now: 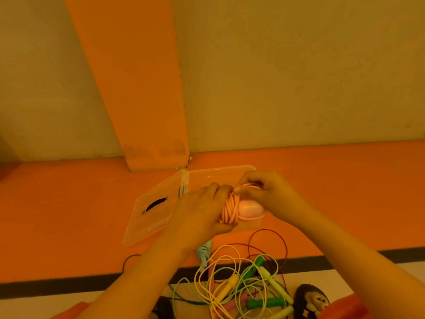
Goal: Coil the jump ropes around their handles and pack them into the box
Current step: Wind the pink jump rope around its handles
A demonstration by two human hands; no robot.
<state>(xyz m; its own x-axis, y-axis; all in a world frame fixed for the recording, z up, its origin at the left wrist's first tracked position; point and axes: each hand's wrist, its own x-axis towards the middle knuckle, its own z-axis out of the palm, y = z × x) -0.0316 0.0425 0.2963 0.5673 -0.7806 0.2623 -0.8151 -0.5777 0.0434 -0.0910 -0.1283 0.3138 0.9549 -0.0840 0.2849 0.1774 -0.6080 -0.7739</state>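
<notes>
Pink rubbery jump rope (230, 210), wound in tight turns round its smooth pink rounded handle (249, 209), is held just above the clear plastic box (218, 174).

Risk one: the last turn is not yet secured. One loop hangs slack below the handle end, and if the pinch slips the springy cord would likely unwind (a judgement, not an observation).

Risk two: that slack loop could snag the box rim on lowering.

Left hand (200, 212) wraps the coils with its fingers curled round them, forearm coming up from below-left of the grip. Right hand (269, 192) sits to the right of the grip, thumb and fingertips pinching the cord at the top of the bundle.

A tangled heap of yellow, green and red ropes (241, 284) lies on the orange floor (69, 215), nearer the person than the grip.
</notes>
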